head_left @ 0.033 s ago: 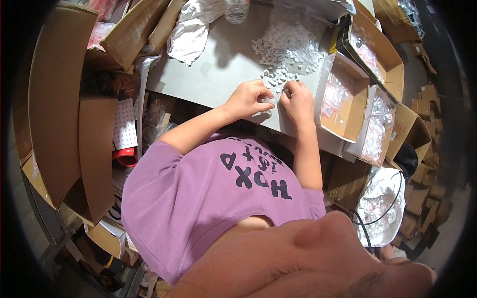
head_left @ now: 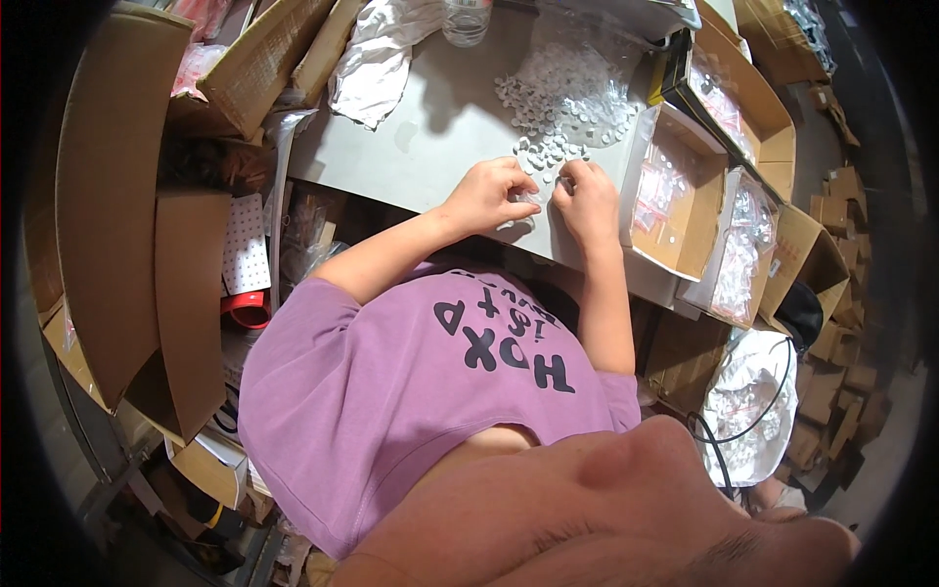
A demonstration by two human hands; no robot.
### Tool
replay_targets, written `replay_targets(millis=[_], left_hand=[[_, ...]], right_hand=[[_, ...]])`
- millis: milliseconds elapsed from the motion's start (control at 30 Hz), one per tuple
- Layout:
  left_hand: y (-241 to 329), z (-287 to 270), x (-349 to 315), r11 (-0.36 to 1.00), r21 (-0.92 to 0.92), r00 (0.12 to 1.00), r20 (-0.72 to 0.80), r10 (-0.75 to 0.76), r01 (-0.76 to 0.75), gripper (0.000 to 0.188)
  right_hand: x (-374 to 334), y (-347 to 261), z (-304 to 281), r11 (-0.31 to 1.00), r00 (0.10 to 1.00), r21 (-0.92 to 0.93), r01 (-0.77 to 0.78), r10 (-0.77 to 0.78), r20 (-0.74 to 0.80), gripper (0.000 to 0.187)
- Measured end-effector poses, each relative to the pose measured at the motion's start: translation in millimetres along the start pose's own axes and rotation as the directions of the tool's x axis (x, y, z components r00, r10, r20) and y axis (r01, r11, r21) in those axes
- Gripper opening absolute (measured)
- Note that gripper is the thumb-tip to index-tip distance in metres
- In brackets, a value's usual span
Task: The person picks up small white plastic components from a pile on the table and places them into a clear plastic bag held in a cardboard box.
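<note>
My left hand (head_left: 491, 198) is at the table's near edge, thumb and fingers curled round a small clear plastic bag (head_left: 525, 199), only partly visible. Just to its right, my right hand (head_left: 589, 199) has its fingers bent together in a pinch; whatever is in them is too small or hidden to make out. Directly beyond both hands lies a loose pile of small white round pieces (head_left: 553, 149). The pile spreads from a large clear plastic bag (head_left: 577, 73) that holds more of them.
An open cardboard box (head_left: 696, 249) with small clear bags stands right of my right hand, beside another box of filled bags (head_left: 740, 249). A white cloth (head_left: 374, 73) and a clear bottle (head_left: 467, 22) lie farther back on the grey table (head_left: 391, 157). Tall cartons (head_left: 112, 196) crowd the left.
</note>
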State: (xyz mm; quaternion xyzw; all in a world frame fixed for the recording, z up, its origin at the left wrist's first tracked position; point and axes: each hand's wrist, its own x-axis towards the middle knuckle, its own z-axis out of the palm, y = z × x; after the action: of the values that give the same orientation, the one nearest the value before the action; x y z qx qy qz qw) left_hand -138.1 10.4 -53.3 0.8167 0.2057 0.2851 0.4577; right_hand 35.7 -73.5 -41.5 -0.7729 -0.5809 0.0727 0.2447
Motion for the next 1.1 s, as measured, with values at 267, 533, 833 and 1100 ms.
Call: replay_targets(millis=[267,533,833,1100], left_hand=[[-0.2,5.1,2.5,0.999,0.035,1.000,-0.001,-0.012,0.012,0.024],[5.2,7.0,6.0,1.000,-0.012,0.999,0.023,-0.028,0.028,0.023],[8.5,6.2,10.5,0.998,-0.047,0.998,0.048,-0.041,0.044,0.027],[5.4,-0.7,13.5,0.940,-0.321,0.986,0.156,-0.065,0.113,0.025]], right_hand=[[-2.7,-12.2,-23.1,0.953,0.992,0.281,-0.113,0.094,0.083,0.014],[-6.2,-32.7,-53.3,0.898,0.955,0.437,-0.048,-0.086,0.282,0.022],[-4.9,-35.5,-57.2,0.869,0.969,0.481,0.113,-0.204,0.141,0.024],[-11.1,-30.8,-70.8,0.893,0.950,0.405,0.195,-0.274,0.146,0.030]])
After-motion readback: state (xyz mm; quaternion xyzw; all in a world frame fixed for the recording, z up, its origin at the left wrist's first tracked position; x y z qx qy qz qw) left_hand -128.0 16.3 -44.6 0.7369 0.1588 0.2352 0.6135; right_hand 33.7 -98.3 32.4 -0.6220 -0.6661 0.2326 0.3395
